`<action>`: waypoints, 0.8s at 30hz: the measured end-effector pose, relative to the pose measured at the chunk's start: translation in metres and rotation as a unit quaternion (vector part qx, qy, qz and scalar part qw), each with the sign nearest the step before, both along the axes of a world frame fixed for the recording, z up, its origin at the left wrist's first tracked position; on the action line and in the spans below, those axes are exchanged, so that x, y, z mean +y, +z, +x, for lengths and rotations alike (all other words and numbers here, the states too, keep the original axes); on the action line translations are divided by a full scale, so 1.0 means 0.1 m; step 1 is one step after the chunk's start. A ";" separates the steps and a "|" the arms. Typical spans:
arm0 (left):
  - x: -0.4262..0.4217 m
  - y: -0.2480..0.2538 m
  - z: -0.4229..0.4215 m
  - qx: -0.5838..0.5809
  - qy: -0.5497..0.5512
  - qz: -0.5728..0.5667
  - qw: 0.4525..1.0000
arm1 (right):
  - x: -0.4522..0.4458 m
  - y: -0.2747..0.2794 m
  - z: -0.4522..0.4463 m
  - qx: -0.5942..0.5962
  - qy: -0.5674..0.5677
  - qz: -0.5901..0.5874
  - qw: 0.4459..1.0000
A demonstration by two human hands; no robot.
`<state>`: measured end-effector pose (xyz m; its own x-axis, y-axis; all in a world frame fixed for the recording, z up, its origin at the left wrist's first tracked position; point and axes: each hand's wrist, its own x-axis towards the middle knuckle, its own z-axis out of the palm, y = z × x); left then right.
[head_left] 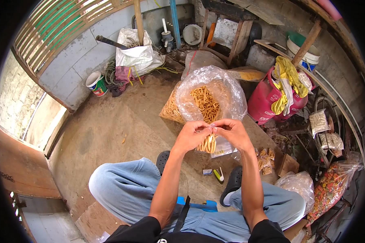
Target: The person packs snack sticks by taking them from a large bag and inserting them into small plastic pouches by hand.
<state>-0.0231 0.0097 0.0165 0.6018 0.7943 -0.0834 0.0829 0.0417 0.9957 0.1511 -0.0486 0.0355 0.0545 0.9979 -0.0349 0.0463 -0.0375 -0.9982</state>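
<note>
Between my two hands hangs a small clear plastic bag of golden snack sticks (207,145). My left hand (192,134) and my right hand (232,133) meet at the bag's top, with thumbs and fingers pinching the plastic together. Just beyond them stands a large open clear sack (235,91), with loose snack sticks (205,102) inside. Flat clear plastic bags (224,150) lie under my right hand. On the floor between my feet are a small blue-and-white box (207,172) and a green-and-white tool (219,174), perhaps a stapler.
Filled snack packets (266,162) lie right of my right forearm. A pink drum (267,97) with yellow cloths stands at right, near a bag of colourful pieces (330,184). A paint bucket (96,84) and a white sack (138,56) line the back left wall.
</note>
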 end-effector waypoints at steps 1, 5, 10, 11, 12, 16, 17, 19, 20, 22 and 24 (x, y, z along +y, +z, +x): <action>0.00 -0.01 0.00 -0.012 0.000 -0.018 1.000 | 0.00 0.01 0.01 0.006 0.005 -0.018 1.000; 0.02 -0.02 -0.01 -0.054 -0.002 -0.024 0.998 | 0.00 -0.04 -0.02 0.005 -0.011 0.012 1.000; 0.01 0.05 -0.02 -0.099 0.011 -0.088 0.991 | -0.01 -0.02 -0.04 -0.081 -0.002 0.126 0.989; 0.02 0.04 -0.02 -0.099 0.011 -0.088 0.991 | -0.01 -0.01 -0.06 -0.082 -0.002 0.127 0.989; 0.03 0.03 -0.02 -0.103 0.019 -0.099 0.989 | -0.01 0.00 -0.07 -0.087 -0.006 0.144 0.986; 0.05 -0.01 -0.04 -0.118 0.023 -0.124 0.985 | 0.00 -0.04 -0.06 -0.105 -0.002 0.173 0.979; 0.05 -0.01 -0.05 -0.118 0.023 -0.124 0.985 | 0.01 -0.05 -0.06 -0.105 -0.002 0.174 0.979; 0.04 0.00 -0.05 -0.127 0.028 -0.131 0.983 | 0.01 -0.05 -0.06 -0.131 -0.012 0.206 0.970; 0.04 0.02 -0.06 -0.127 0.027 -0.131 0.983 | 0.01 -0.03 -0.06 -0.131 -0.013 0.207 0.969; 0.02 0.08 -0.09 -0.109 0.036 -0.151 0.982 | 0.01 0.01 -0.07 -0.161 -0.011 0.237 0.958; 0.03 0.08 -0.10 -0.115 0.035 -0.157 0.980 | 0.00 0.03 -0.10 -0.175 -0.015 0.244 0.954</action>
